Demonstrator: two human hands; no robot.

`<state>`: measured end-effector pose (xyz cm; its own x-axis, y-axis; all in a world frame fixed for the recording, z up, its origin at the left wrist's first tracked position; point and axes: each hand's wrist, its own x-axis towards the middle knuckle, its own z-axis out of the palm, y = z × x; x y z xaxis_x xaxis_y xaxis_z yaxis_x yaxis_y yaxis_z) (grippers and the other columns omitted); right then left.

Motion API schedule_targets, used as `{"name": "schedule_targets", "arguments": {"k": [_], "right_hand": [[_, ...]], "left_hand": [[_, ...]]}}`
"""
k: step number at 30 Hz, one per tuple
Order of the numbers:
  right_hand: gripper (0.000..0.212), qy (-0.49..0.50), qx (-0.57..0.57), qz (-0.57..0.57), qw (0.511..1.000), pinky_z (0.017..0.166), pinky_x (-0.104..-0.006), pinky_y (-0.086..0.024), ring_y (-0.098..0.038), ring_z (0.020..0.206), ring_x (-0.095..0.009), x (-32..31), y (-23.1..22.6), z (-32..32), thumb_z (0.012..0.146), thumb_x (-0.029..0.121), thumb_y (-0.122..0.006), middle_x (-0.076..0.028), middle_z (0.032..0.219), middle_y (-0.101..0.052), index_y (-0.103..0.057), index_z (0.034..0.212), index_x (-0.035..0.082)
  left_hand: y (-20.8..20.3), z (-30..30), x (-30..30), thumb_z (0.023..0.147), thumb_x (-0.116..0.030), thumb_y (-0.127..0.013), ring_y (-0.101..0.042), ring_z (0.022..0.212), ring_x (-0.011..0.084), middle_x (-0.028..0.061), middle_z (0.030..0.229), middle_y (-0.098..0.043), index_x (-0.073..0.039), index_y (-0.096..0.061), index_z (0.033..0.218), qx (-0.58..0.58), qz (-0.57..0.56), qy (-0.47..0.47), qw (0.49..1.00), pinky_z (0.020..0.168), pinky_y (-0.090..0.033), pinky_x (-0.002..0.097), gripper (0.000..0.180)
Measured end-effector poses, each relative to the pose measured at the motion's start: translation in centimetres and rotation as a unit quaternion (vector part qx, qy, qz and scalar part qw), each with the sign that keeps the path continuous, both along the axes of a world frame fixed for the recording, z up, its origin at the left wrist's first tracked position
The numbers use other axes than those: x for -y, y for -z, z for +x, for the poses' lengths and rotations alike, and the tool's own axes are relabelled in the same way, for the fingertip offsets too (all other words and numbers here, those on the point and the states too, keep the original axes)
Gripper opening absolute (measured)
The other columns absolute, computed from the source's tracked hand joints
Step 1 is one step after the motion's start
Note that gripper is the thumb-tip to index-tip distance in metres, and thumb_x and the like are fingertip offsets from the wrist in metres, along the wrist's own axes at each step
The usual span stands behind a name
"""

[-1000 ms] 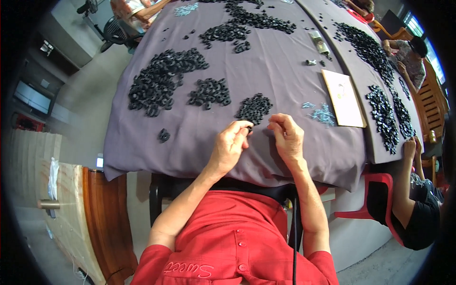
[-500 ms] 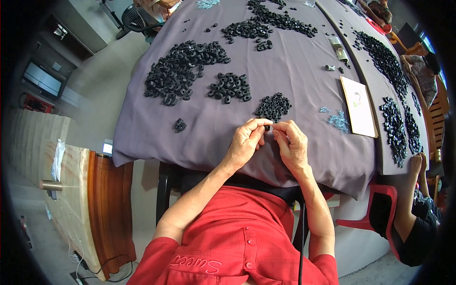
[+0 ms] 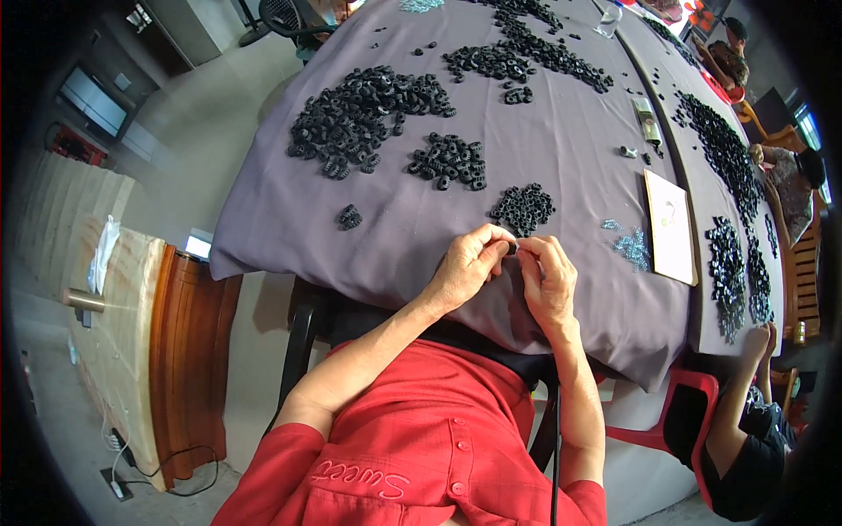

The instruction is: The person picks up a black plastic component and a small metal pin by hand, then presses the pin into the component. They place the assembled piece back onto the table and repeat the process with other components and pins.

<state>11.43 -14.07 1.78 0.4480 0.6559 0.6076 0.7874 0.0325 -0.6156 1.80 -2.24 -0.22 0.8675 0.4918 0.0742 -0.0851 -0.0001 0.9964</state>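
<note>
My left hand (image 3: 472, 266) pinches a small black ring-like part (image 3: 511, 249) between thumb and fingertips at the table's near edge. Close on its right, my right hand (image 3: 548, 279) has its thumb and fingers pressed together at the part; what they grip is too small to make out. Just beyond my fingers lies a pile of small black rings (image 3: 524, 209). Farther left are a heap of larger ribbed black parts (image 3: 447, 161) and a small clump of them (image 3: 350, 216). Small pale blue clear pieces (image 3: 631, 249) lie to the right.
A grey-purple cloth (image 3: 412, 237) covers the table. A big heap of black parts (image 3: 351, 118) lies at far left. On the right are a white board (image 3: 670, 228), a tube (image 3: 646, 121) and more black parts (image 3: 727, 276). Beside a red chair (image 3: 702, 421), a co-worker's arm (image 3: 732, 412) reaches the table.
The view has tilted and shifted, so the table's contents sit farther right. Both hands stay together, and the black part shows more plainly at my left fingertips.
</note>
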Motion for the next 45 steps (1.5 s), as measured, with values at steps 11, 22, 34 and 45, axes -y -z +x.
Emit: {"name": "schedule_targets", "arguments": {"k": [11, 22, 34, 45], "right_hand": [[0.022, -0.029, -0.050, 0.013, 0.998, 0.061, -0.0271, -0.048, -0.061, 0.069, -0.019, -0.5, 0.5, -0.5, 0.073, -0.002, -0.067, -0.010, 0.085, -0.062, -0.062, 0.094, 0.003], [0.019, -0.025, 0.094, -0.067, 0.993, 0.070, -0.0371, -0.045, -0.054, 0.078, -0.028, -3.8, -0.7, 2.7, 0.069, -0.005, -0.059, -0.009, 0.086, -0.058, -0.062, 0.087, 0.004], [0.027, -0.027, 0.174, -0.126, 0.976, 0.073, -0.0391, -0.043, -0.051, 0.083, -0.031, -4.8, 0.2, 3.1, 0.069, -0.008, -0.056, -0.012, 0.086, -0.053, -0.058, 0.092, 0.004], [0.018, 0.003, -0.162, -0.011, 0.987, 0.070, -0.0279, -0.045, -0.055, 0.078, -0.018, -1.2, 0.0, 1.1, 0.084, -0.006, -0.050, -0.008, 0.087, -0.055, -0.055, 0.098, 0.002]], "left_hand": [[0.6, 0.0, -0.1, 0.094, -0.018, -0.049, -0.047, 0.053, 0.0032, -0.0017, 0.063, -0.054, -0.006, -0.059, 0.096, 0.044, -0.162, -0.005, 0.986, 0.047, -0.039, 0.0175, 0.015], [1.2, -0.8, -0.6, 0.095, -0.018, -0.048, -0.051, 0.061, 0.0093, 0.0066, 0.082, -0.059, -0.004, -0.056, 0.100, 0.132, -0.353, -0.047, 0.925, 0.054, -0.041, 0.0214, 0.016], [1.5, -0.7, -0.7, 0.095, -0.019, -0.049, -0.051, 0.061, 0.0090, 0.0058, 0.083, -0.058, -0.005, -0.056, 0.103, 0.119, -0.337, -0.021, 0.934, 0.054, -0.041, 0.0211, 0.017], [-1.0, 0.4, 0.0, 0.095, -0.020, -0.049, -0.051, 0.054, 0.0050, 0.0031, 0.078, -0.059, -0.005, -0.057, 0.100, 0.057, -0.236, -0.012, 0.970, 0.046, -0.042, 0.0180, 0.019]]}}
